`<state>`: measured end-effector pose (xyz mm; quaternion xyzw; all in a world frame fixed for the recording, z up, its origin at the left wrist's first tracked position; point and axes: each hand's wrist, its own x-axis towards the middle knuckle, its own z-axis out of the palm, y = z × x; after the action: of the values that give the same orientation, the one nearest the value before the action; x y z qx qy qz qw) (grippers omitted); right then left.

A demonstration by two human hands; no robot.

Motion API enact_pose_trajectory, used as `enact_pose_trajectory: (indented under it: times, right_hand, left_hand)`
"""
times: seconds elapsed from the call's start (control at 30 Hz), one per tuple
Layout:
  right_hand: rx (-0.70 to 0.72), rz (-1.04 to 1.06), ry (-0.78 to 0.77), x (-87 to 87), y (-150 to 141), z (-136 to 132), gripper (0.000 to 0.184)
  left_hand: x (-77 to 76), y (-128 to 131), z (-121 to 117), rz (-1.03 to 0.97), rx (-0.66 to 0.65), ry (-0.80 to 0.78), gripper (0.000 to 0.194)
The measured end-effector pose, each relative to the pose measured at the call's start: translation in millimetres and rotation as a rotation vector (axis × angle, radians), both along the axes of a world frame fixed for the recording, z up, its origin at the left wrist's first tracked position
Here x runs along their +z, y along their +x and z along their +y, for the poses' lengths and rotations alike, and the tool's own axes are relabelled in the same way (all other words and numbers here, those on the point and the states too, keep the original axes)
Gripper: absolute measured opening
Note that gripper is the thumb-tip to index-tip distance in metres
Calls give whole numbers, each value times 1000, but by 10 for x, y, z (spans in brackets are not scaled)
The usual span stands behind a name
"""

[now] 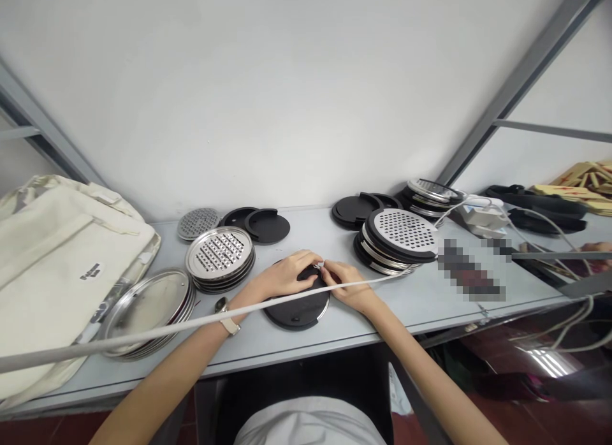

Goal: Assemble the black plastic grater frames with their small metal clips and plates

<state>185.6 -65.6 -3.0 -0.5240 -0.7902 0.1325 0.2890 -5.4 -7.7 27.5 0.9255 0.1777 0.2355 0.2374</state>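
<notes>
1. From the head camera, a person's left hand (pixel 296 276) and right hand (pixel 348 284) meet with fingers pinched at the far edge of 1 black disc (pixel 294 308) on the tabletop (pixel 406 314); any small part between their fingertips cannot be made out.
2. That disc appears unfinished. The black-rimmed grater stack (pixel 405 231) at right looks complete; grater plates (pixel 220 255) and loose black discs (pixel 271 228) at left seemingly remain.
3. Lids (pixel 153 301) and a cream bag (pixel 48 254) crowd the left; a white cord (pixel 48 356) crosses before the disc.
</notes>
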Motion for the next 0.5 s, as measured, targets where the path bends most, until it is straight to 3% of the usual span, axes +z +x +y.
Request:
enact_pose_trajectory:
  times: [0.2,0.33,0.5]
  right_hand:
    - [-73,-148,116,16,-3,11,27]
    - [-208,-236,219,34,-23,-15,27]
    - [-370,-251,232,-29,128,-294,20]
  left_hand:
    - [-4,4,-6,17,-5,34,29]
    - [26,2,-23,20,-14,21,31]
    - [49,-7,-42,33,-39,17,25]
